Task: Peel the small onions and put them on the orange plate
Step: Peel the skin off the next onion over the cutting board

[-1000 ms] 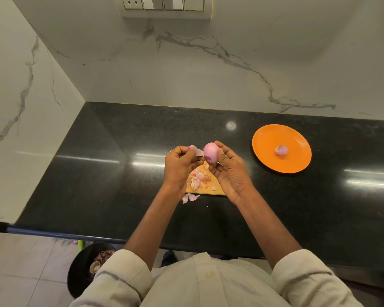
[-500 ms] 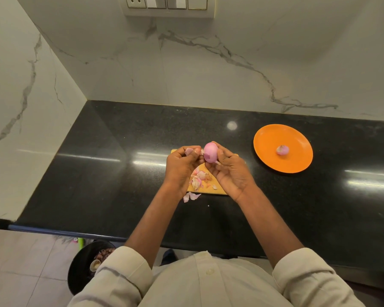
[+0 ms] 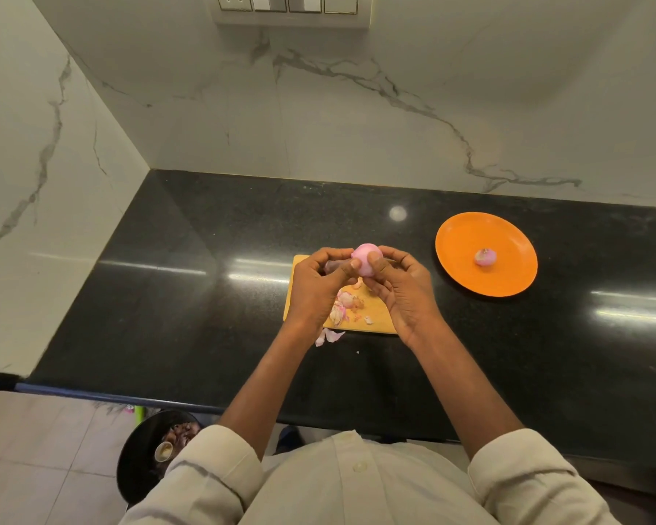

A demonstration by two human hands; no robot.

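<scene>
Pink onion (image 3: 365, 258) between both hands (image 3: 319, 286) (image 3: 402, 286) — apparently peeled.

Switch panel (image 3: 291, 9) cut off by the top edge, cutting board (image 3: 379, 316) partly hidden under both hands, bin (image 3: 148, 456) half hidden by a sleeve (image 3: 213, 471), bin contents too small to tell

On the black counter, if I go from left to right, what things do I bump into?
Cutting board with onion peels → left hand → the pink onion that both hands hold → right hand → orange plate with one onion on it.
</scene>
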